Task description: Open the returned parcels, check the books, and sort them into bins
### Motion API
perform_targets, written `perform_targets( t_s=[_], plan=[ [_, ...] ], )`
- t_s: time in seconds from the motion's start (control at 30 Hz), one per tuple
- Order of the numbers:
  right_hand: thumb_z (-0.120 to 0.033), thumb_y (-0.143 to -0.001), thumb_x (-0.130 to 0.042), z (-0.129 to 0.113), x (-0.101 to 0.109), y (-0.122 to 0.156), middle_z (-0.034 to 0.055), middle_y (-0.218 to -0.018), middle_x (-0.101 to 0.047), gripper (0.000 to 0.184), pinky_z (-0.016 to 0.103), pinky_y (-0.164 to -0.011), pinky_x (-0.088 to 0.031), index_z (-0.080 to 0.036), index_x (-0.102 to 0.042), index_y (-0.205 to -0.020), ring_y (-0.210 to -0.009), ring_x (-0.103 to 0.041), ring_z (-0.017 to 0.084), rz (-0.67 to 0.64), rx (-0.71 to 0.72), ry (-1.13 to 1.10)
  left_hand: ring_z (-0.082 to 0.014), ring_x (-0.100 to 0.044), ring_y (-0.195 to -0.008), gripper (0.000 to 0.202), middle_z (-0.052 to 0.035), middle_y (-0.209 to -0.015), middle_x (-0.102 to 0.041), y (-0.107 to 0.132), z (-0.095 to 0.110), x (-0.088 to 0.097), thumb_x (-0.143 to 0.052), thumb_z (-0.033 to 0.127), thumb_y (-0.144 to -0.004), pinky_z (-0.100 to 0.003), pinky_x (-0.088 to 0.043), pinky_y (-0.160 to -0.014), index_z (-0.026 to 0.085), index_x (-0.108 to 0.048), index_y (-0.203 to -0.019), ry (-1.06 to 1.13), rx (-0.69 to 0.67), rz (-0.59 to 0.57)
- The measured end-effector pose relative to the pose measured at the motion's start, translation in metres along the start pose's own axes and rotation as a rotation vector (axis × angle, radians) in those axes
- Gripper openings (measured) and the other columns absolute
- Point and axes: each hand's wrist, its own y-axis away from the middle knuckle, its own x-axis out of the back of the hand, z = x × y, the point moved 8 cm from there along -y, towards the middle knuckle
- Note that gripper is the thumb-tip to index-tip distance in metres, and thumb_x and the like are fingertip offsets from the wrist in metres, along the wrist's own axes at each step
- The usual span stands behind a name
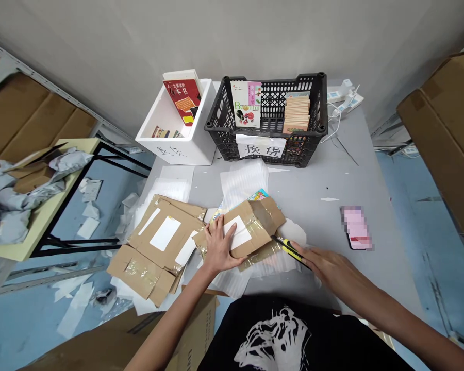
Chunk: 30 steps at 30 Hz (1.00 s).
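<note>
– Cardboard, brown and taped: on my feed a small parcel [244, 232] lies on the grey bench [313, 185], near its front edge, right in front of the person.

– What are the hands doing?

– I see the left hand [218, 247] lying flat on the left end of the parcel, fingers spread and not curled, beside a white label. The right hand [327, 265] is closed around a yellow and black knife [288, 247]. The knife's tip touches the right side of the parcel, low down where clear tape shows.

– Is the parcel open?

– One flap at the far right stands up. The corner of a colourful book [257, 196] peeks out behind it. I cannot tell whether the book is inside or only behind.

– What else is around?

– Just left of the parcel I see a heap of flattened cartons [158, 247] hanging over the bench edge. White foam sheets [243, 180] lie under and behind the parcel. At the back stand a black basket [268, 121] with books and a paper sign, and beside it, on the left, a white box [174, 139] with more books. A phone [356, 228], blurred out, lies well to the right.
</note>
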Motion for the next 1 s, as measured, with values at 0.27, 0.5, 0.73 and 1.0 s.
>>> perform_targets(
  t_s=[0.27, 0.5, 0.73, 1.0],
  plan=[
    [-0.046, -0.092, -0.034, 0.060, -0.017, -0.003, 0.0024, -0.075, -0.064, 0.064, 0.029, -0.049, -0.051, -0.011, -0.024, -0.145, -0.050, -0.059, 0.015, 0.217, -0.396, -0.573, -0.0477, -0.027, -0.129, 0.096, -0.0267, -0.146, -0.026, -0.036, 0.000, 0.010, -0.050, 0.075, -0.068, -0.065, -0.021, -0.097, 0.016, -0.035, -0.141, -0.157, 0.378, -0.092],
    [-0.038, -0.090, -0.032, 0.014, -0.045, -0.032, 0.0041, -0.092, -0.061, 0.060, 0.029, -0.054, -0.057, -0.020, -0.019, -0.146, -0.060, -0.061, 0.014, 0.204, -0.286, -0.548, -0.0360, -0.054, -0.107, 0.053, -0.0209, -0.122, -0.053, -0.043, -0.008, 0.020, -0.031, 0.044, -0.093, -0.053, -0.042, -0.083, 0.027, -0.033, -0.143, -0.249, 0.415, -0.308],
    [-0.019, -0.092, -0.032, -0.030, -0.027, -0.081, 0.0142, -0.126, -0.055, 0.056, 0.032, -0.085, -0.049, -0.016, -0.024, -0.147, -0.104, -0.059, 0.022, 0.232, -0.133, -0.010, -0.0279, -0.065, -0.087, 0.057, -0.0169, -0.108, -0.061, -0.035, 0.008, 0.004, -0.032, 0.035, -0.093, -0.040, -0.047, -0.078, 0.020, -0.023, -0.146, -0.030, 0.452, -0.362],
    [-0.017, -0.095, -0.028, -0.033, -0.024, -0.099, 0.0144, -0.119, -0.058, 0.055, 0.029, -0.080, -0.046, -0.021, -0.018, -0.149, -0.097, -0.063, 0.021, 0.086, -0.154, 0.399, -0.0299, -0.063, -0.101, 0.062, -0.0258, -0.136, -0.044, -0.028, 0.062, -0.026, -0.029, 0.036, -0.093, -0.038, -0.051, -0.071, 0.016, -0.008, -0.148, 0.130, 0.531, -0.264]
  ],
)
